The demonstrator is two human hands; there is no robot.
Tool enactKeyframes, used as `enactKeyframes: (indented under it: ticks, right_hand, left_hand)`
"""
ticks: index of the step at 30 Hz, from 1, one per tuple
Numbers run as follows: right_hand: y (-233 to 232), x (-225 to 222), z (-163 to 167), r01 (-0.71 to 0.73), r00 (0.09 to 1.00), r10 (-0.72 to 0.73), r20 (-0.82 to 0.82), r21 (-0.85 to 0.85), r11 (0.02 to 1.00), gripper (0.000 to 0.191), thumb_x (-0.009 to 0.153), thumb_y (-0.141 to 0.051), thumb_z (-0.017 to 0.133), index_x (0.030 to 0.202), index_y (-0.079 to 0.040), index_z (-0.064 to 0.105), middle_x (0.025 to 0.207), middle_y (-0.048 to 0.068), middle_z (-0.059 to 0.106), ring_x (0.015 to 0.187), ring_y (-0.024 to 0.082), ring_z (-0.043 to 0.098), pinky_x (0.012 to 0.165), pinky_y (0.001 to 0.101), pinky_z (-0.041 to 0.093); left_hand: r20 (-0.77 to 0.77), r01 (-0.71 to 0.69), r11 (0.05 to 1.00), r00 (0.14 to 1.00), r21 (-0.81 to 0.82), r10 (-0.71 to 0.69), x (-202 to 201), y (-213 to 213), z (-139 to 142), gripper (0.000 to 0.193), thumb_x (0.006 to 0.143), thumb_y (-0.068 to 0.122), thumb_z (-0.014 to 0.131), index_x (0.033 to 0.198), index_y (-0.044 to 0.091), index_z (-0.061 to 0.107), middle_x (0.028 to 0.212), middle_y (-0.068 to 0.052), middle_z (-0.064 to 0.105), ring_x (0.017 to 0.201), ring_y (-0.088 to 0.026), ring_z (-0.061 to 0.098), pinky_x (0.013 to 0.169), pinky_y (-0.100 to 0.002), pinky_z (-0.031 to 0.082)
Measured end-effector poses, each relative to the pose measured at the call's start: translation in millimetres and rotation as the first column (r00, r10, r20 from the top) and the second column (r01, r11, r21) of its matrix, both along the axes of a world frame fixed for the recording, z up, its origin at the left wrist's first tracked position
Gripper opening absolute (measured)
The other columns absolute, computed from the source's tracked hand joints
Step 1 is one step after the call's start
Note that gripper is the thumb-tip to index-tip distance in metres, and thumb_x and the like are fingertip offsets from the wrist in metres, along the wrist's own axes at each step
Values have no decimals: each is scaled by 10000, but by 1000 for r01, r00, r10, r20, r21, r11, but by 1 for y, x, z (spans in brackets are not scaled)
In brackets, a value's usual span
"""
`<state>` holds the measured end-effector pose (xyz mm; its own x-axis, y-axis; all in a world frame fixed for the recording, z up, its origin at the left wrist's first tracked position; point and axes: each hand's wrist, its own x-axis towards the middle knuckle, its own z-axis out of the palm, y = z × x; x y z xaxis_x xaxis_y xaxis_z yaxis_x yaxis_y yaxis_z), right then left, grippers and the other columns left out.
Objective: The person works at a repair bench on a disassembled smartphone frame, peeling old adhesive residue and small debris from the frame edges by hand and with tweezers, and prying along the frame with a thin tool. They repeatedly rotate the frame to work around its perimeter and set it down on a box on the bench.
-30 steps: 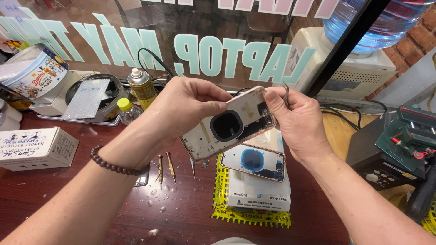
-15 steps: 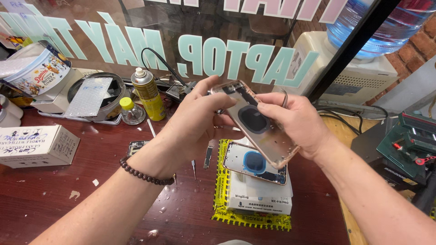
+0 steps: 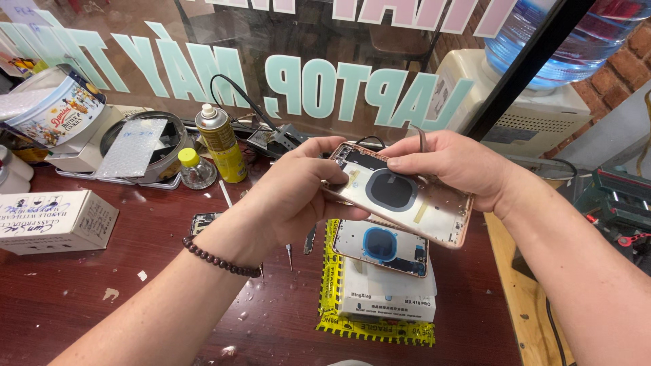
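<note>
My left hand (image 3: 298, 193) and my right hand (image 3: 451, 166) together hold an opened phone back housing (image 3: 407, 196) above the desk. It is rose-gold framed, with a dark round coil in its middle, inner side up. My left thumb presses its near left end; my right fingers pinch its far edge and seem to hold thin tweezers (image 3: 422, 139). Below it a second phone housing (image 3: 383, 247) with a blue round coil lies on a white box (image 3: 386, 298), which rests on a yellow mat (image 3: 339, 325).
A yellow spray can (image 3: 220, 142) and a small yellow-capped bottle (image 3: 196, 169) stand at the back. A white carton (image 3: 51, 220) lies at left. A round tin (image 3: 57, 108), a small tool (image 3: 289, 256), a glass partition and a water dispenser (image 3: 536, 102) are nearby.
The housing has swung from steeply tilted to nearly flat and lower. My left hand shifted to its near left end; my right hand now grips its far edge.
</note>
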<state>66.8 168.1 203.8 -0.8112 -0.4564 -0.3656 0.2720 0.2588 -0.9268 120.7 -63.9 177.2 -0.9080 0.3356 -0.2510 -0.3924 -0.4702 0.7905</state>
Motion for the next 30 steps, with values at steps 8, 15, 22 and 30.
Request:
enactKeyframes:
  ticks: [8, 15, 22, 30]
  right_hand:
    - [0, 0, -1, -31, 999, 32, -27, 49, 998, 341, 890, -123, 655, 1194, 0, 750, 978, 110, 783, 777, 129, 729, 683, 283, 604]
    - [7, -4, -2, -144, 986, 147, -79, 48, 988, 335, 886, -129, 686, 1190, 0, 742, 997, 55, 788, 809, 73, 707, 735, 238, 584]
    - [13, -5, -1, -202, 970, 207, -127, 52, 978, 303, 875, -113, 741, 1153, -6, 687, 858, 63, 734, 729, 83, 668, 648, 245, 554]
    - [7, -4, 1, -153, 969, 173, -178, 121, 981, 270, 819, -73, 763, 1078, 1, 733, 872, 59, 761, 750, 96, 694, 683, 253, 585]
  left_hand:
    - [-6, 16, 1000, 1000, 16, -16, 1, 1, 0, 546, 854, -61, 482, 1396, 4, 460, 1114, -196, 662, 879, -325, 742, 713, -428, 673]
    - [-55, 153, 988, 987, -18, -153, -9, -5, -4, 465, 858, 25, 470, 1314, 17, 564, 1115, -128, 692, 905, -203, 735, 757, -393, 663]
    - [-196, 117, 993, 975, 29, -109, -10, 3, -23, 444, 1040, 385, 498, 1207, -2, 635, 1023, -94, 735, 883, -167, 716, 726, -317, 600]
    - [-239, 66, 998, 969, 2, -63, -5, 4, -29, 399, 1075, 375, 461, 1130, 22, 639, 993, -76, 712, 872, -134, 704, 770, -316, 595]
